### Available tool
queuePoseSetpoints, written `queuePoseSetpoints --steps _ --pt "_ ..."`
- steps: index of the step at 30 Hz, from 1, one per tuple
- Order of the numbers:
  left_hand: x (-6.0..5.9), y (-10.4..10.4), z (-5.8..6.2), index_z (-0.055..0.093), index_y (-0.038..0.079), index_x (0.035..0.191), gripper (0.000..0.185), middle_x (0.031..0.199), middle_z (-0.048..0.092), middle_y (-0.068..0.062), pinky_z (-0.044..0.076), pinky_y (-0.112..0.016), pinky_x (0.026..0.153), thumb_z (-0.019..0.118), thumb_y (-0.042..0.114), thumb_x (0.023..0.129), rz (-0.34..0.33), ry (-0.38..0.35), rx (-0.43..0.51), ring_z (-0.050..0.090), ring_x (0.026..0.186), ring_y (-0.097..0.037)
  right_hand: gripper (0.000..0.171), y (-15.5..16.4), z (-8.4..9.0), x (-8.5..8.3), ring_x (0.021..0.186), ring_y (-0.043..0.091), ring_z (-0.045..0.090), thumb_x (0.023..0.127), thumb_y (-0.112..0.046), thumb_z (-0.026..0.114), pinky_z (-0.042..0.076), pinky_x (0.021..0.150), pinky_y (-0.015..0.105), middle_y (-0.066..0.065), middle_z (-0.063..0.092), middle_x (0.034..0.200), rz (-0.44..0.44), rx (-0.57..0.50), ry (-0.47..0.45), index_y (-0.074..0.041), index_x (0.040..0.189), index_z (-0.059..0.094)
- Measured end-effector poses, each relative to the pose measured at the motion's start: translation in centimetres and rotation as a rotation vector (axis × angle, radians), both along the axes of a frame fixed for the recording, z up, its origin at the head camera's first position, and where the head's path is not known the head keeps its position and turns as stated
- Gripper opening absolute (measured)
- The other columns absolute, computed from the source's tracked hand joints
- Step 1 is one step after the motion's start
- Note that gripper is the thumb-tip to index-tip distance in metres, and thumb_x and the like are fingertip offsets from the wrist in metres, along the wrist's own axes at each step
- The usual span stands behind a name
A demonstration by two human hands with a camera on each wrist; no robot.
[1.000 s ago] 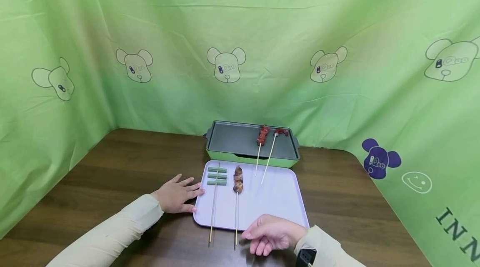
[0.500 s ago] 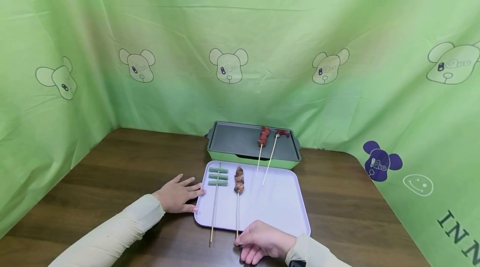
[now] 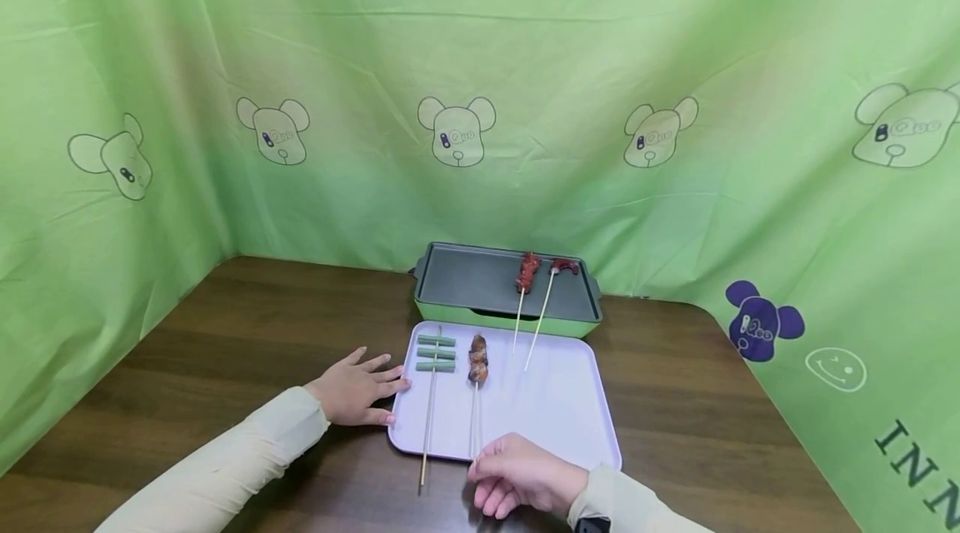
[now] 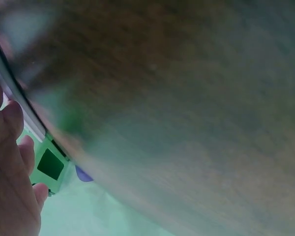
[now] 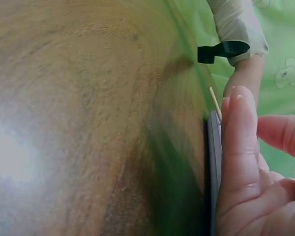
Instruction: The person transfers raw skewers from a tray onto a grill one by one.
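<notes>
At the near edge of the flat lilac plastic tray (image 3: 555, 408), the right hand (image 3: 521, 483) pinches the brown meat skewer's wooden stick (image 3: 475, 425); the left hand (image 3: 352, 390) rests flat, fingers relaxed, against the tray's left edge.

The head view is bright, evenly lit and sharp, with soft shadows under both sleeves and bowed lines toward the edges. The left wrist view is heavily blurred: the wooden table (image 4: 187, 98) is a smear. In the right wrist view a white glare patch lies on the tabletop at left, and the nearest fingers (image 5: 238, 147) are soft.
</notes>
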State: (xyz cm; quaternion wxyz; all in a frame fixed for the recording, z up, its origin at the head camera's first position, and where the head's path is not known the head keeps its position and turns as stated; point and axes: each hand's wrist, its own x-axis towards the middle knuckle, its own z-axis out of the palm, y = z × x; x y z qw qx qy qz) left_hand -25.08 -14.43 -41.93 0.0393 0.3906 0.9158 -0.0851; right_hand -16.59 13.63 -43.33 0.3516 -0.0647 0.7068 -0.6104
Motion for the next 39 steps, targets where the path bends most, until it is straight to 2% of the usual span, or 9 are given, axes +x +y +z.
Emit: queuePoseSetpoints --steps 3,8,13,20,32,39 --pt "0.0 -0.02 0.06 0.05 0.018 0.141 0.064 0.145 0.047 -0.001 0.027 -0.054 0.107 0.042 0.06 0.093 -0.006 0.005 0.006 0.038 0.136 -0.029 0.009 -0.09 0.17 -0.17 0.046 0.0 0.055 0.084 -0.006 0.055 0.044 0.043 0.013 -0.001 0.06 0.058 -0.021 -0.021 -0.001 -0.006 0.077 0.06" --pt "-0.03 0.14 -0.02 0.049 0.02 0.142 0.062 0.146 0.046 0.0 0.026 -0.053 0.108 0.044 0.058 0.093 0.023 -0.004 -0.004 0.037 0.136 -0.028 0.006 -0.24 0.23 -0.52 0.049 0.0 0.056 0.087 -0.002 0.056 0.046 0.046 0.014 -0.001 0.061 0.062 -0.086 -0.055 0.012 0.0 0.087 0.063" --pt "-0.01 0.33 -0.2 0.047 0.021 0.143 0.062 0.147 0.044 0.0 0.026 -0.053 0.109 0.045 0.057 0.093 0.049 -0.018 -0.02 0.036 0.137 -0.027 0.006 -0.41 0.15 -0.77 0.049 0.0 0.056 0.085 0.001 0.058 0.046 0.045 0.014 -0.001 0.061 0.062 -0.131 -0.048 0.028 0.004 0.089 0.062" --pt "-0.01 0.45 -0.1 0.048 0.021 0.143 0.061 0.147 0.045 0.0 0.027 -0.052 0.108 0.045 0.057 0.093 0.042 0.003 -0.042 0.037 0.136 -0.027 0.005 -0.61 -0.05 -0.7 0.047 -0.001 0.055 0.085 0.003 0.058 0.045 0.044 0.013 -0.001 0.061 0.06 -0.143 -0.039 0.025 0.005 0.087 0.062" --pt "0.19 0.56 -0.18 0.046 0.022 0.144 0.061 0.148 0.043 0.001 0.029 -0.052 0.107 0.044 0.057 0.094 0.047 -0.006 -0.051 0.036 0.137 -0.028 0.009 -0.43 0.02 -0.51 0.045 0.0 0.054 0.081 0.006 0.058 0.044 0.043 0.013 0.0 0.059 0.057 -0.177 -0.021 0.034 -0.001 0.08 0.063" --pt "0.49 0.6 0.12 0.046 0.021 0.144 0.061 0.148 0.043 0.0 0.028 -0.052 0.107 0.045 0.056 0.094 0.057 -0.019 -0.046 0.035 0.137 -0.028 0.008 -0.37 0.19 -0.08 0.044 0.0 0.054 0.08 0.007 0.059 0.043 0.042 0.013 -0.001 0.059 0.056 -0.163 -0.028 0.048 0.002 0.084 0.064"
